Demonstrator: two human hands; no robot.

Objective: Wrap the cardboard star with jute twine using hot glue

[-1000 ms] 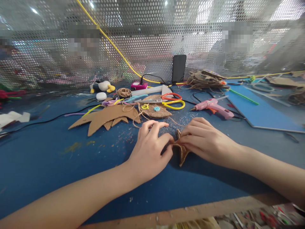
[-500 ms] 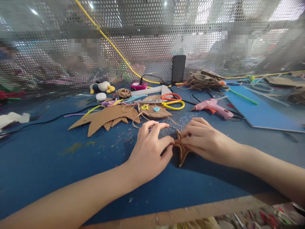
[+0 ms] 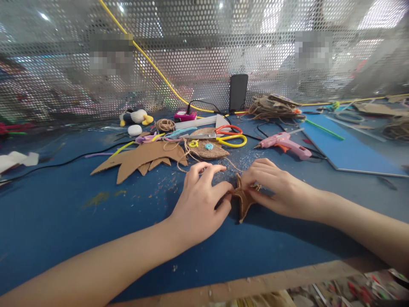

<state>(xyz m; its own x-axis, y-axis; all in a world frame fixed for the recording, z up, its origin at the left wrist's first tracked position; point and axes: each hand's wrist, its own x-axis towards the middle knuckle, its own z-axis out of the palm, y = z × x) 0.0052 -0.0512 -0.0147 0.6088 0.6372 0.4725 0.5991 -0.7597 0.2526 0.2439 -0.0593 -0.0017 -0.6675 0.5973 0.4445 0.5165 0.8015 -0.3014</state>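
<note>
A small brown cardboard piece wrapped in twine (image 3: 243, 200) stands on edge on the blue table (image 3: 79, 221), just in front of me. My left hand (image 3: 200, 204) pinches its left side between thumb and forefinger. My right hand (image 3: 271, 187) grips its right side, fingers curled over the top edge. Both hands hide most of the piece; only its pointed lower part shows between them.
Behind my hands lie leaf-shaped cardboard cutouts (image 3: 140, 157), a round twine-covered disc (image 3: 207, 149), red and yellow scissors (image 3: 228, 134), a pink glue gun (image 3: 284, 143), a twine spool (image 3: 165, 124), a black phone (image 3: 238, 93) and a blue board (image 3: 348, 151). A perforated metal screen (image 3: 198, 59) closes the back.
My right hand has drawn its fingers back to the right, uncovering more of the cardboard piece. My left hand has hardly moved.
</note>
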